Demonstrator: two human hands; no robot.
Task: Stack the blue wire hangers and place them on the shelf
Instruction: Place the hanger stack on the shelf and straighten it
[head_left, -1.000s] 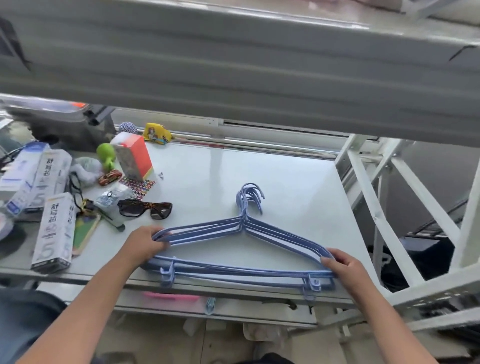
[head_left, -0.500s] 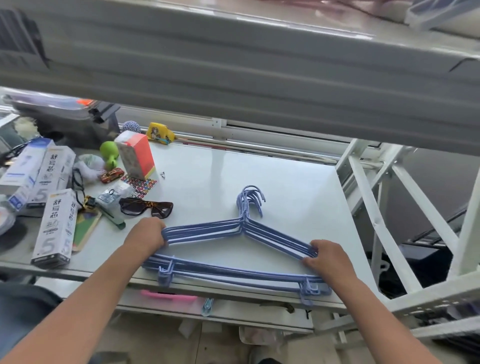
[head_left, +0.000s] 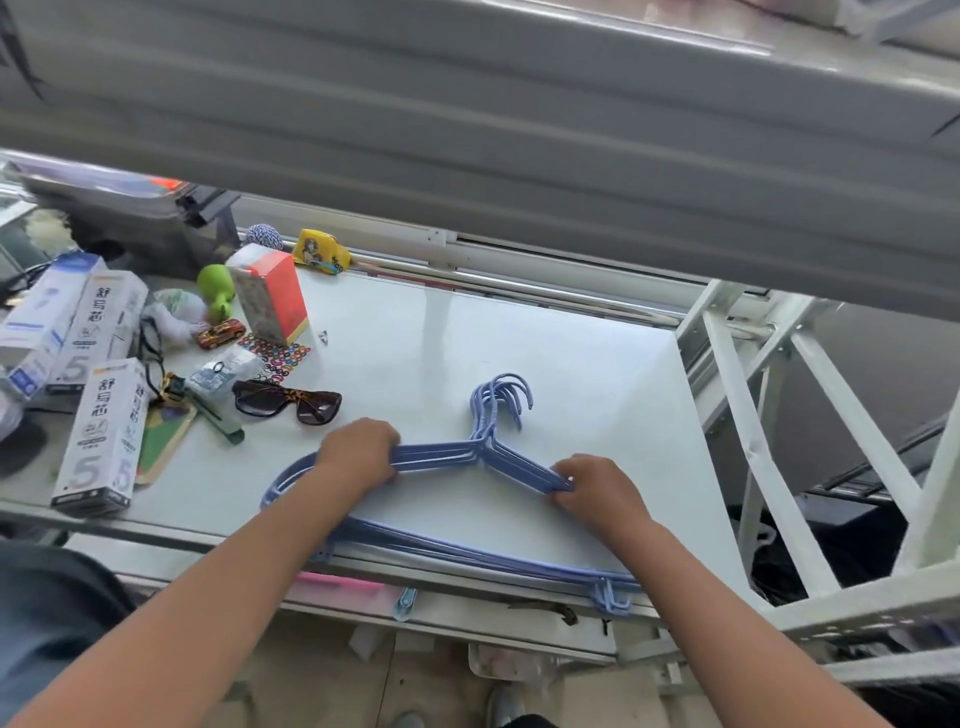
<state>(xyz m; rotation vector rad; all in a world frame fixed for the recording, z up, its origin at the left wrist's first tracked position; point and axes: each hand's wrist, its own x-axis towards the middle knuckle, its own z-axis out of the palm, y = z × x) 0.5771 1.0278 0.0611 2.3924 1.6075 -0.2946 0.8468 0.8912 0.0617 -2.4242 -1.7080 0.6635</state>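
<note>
The stacked blue wire hangers (head_left: 452, 457) were lain flat on the white table (head_left: 415, 353), their bottom bars along its near edge. The left sloping arm was gripped by the left hand (head_left: 358, 454), the right arm pinched by the right hand (head_left: 597, 491).

The blue wire hangers (head_left: 441, 452) have a smooth, coated, slightly satin finish. The table (head_left: 415, 364) top is smooth, pale and semi-gloss, reflecting light. The sunglasses (head_left: 287, 407) are glossy plastic with dark lenses. The boxes (head_left: 98, 436) are printed cardboard. The frame (head_left: 769, 457) is white-painted metal.
</note>
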